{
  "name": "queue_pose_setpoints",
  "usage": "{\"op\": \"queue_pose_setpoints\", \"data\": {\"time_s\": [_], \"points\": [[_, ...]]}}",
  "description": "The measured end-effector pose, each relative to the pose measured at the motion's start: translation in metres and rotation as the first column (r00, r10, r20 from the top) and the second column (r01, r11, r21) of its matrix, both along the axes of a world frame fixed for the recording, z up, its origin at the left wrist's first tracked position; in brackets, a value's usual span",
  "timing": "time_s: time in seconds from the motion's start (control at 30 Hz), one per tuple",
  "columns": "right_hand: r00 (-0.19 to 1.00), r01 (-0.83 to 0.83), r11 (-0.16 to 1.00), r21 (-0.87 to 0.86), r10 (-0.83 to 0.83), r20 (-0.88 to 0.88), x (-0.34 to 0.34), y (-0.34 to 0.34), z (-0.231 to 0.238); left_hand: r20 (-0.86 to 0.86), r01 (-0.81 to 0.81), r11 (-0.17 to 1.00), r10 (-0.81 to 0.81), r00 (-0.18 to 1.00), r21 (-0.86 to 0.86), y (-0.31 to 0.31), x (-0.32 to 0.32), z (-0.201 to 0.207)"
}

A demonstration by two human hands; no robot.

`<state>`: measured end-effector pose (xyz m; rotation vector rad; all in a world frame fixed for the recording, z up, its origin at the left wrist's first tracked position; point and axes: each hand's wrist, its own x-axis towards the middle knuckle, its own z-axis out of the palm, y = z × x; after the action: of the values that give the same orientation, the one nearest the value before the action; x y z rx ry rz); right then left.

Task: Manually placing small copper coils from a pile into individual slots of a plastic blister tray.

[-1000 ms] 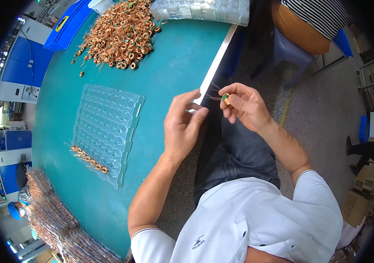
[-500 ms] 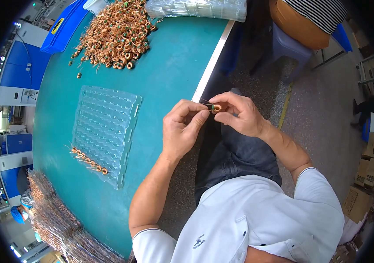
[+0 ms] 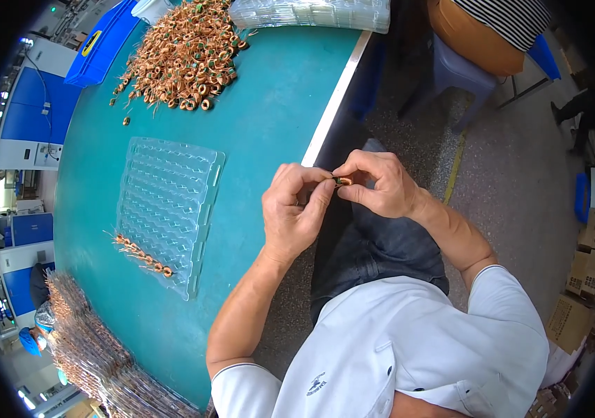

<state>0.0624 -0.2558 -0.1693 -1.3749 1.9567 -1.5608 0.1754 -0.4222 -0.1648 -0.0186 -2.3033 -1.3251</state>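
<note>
A small copper-wound ring coil [image 3: 343,182] with a green patch is pinched between my two hands, in front of the table's edge. My right hand [image 3: 380,182] grips the ring with thumb and forefinger. The thumb and forefinger of my left hand [image 3: 296,202] close on the coil's left side, where its wire ends are mostly hidden. To the left, a clear plastic tray [image 3: 165,202] with rows of pockets lies on the green table [image 3: 276,90]. Several like coils [image 3: 145,259] sit in one row along the tray's near end.
A big heap of copper coils [image 3: 186,56] lies at the far left, beside a blue bin [image 3: 102,45]. Clear trays [image 3: 311,14] are stacked at the back. Filled trays [image 3: 116,362] pile up at the near left. A person [image 3: 482,31] sits on a stool [image 3: 456,80] at the far right.
My left fingers have moved slightly right, up against the coil, and the coil has turned in the grip. The wires that showed between the hands are now mostly covered.
</note>
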Motion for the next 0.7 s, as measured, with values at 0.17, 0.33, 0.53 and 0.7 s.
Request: {"op": "queue_pose_setpoints", "data": {"time_s": [0.17, 0.33, 0.53, 0.7], "points": [[0.998, 0.019, 0.997, -0.075, -0.014, 0.063, 0.007, -0.003, -0.009, 0.146, -0.134, 0.894, 0.078, 0.986, 0.428, 0.007, 0.001, 0.002], [0.849, 0.124, 0.987, -0.104, -0.051, 0.525, 0.013, -0.001, -0.014, 0.080, -0.121, 0.813, 0.092, 0.993, 0.570, 0.010, 0.002, 0.001], [0.759, 0.272, 0.946, -0.175, -0.099, 0.644, 0.020, -0.007, -0.018, 0.252, -0.077, 0.819, -0.084, 0.964, 0.568, 0.026, 0.000, -0.001], [0.808, 0.194, 0.970, -0.146, -0.074, 0.585, 0.035, -0.005, -0.025, 0.204, -0.024, 0.906, -0.070, 0.976, 0.423, 0.023, 0.001, -0.006]]}}
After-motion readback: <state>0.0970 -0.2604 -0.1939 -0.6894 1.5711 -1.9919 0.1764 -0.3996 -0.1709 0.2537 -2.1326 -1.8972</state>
